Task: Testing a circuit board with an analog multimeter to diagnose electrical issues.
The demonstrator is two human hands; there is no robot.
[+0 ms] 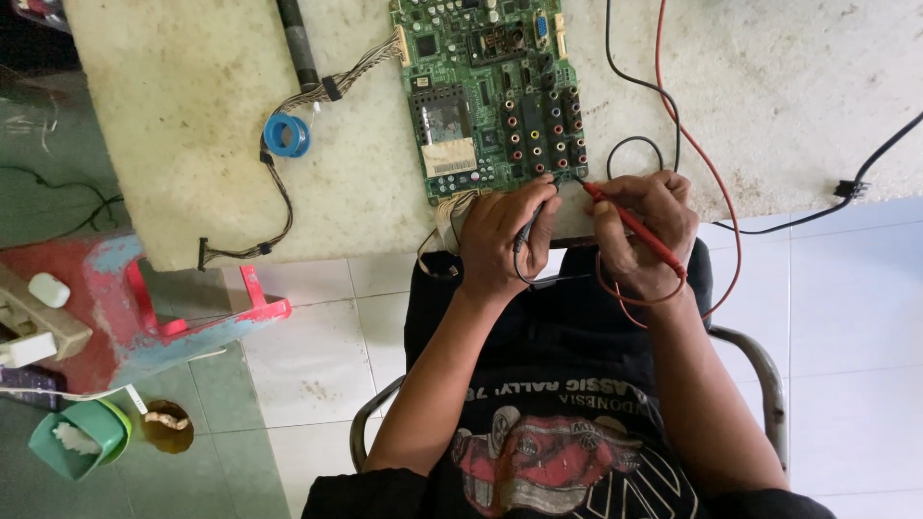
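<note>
Teal cup (79, 440) holds white scrap (74, 439).

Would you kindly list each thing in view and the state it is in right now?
Left hand: closed around the black probe.
Right hand: closed around the red probe.
Black probe: tip at the near edge of the circuit board.
Red probe: tip at the same edge.
Circuit board: lying flat on the table, bare, wire harness attached.
Blue tape roll: lying flat.
</note>
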